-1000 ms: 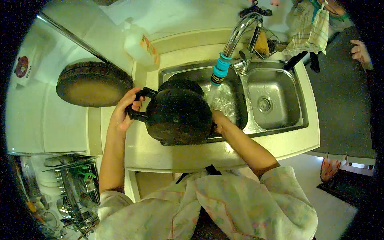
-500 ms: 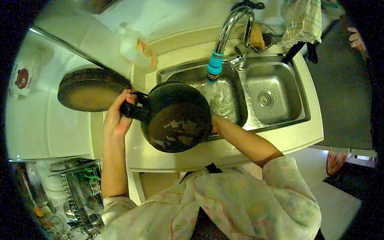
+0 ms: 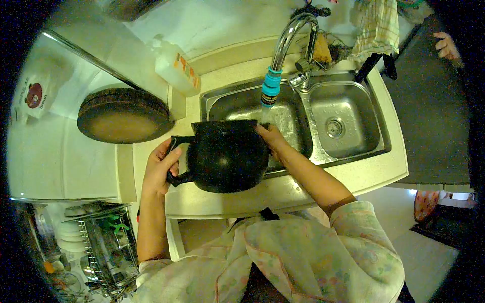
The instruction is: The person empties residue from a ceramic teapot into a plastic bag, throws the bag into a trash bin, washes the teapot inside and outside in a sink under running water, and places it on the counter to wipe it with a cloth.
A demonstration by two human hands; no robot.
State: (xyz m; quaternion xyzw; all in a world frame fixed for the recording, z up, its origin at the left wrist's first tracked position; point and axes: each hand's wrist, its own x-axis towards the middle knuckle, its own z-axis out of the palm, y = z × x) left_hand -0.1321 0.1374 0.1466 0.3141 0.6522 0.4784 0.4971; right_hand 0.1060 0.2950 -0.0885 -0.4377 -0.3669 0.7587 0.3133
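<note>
A black pot [image 3: 227, 159] is tilted on its side over the front edge of the left sink basin [image 3: 290, 118], its rim facing the back. My left hand [image 3: 162, 166] is closed around the black handle at its left. At the pot's right side my right hand [image 3: 270, 139] grips near the rim; its fingertips are partly hidden. A chrome faucet [image 3: 290, 38] with a turquoise nozzle [image 3: 271, 88] hangs over the basin, and water runs from it behind the pot.
A round dark pan [image 3: 124, 116] and a white bottle [image 3: 177, 70] stand at the left. Right of the faucet are a sponge [image 3: 322, 49], a second basin [image 3: 346, 118] and a hanging cloth [image 3: 376, 30]. Another person's hand [image 3: 446, 46] shows far right. A dish rack [image 3: 103, 247] is lower left.
The pot has turned in my hands, so its rim now faces the back and its handle stands more upright. My right hand has come further into view beside the rim.
</note>
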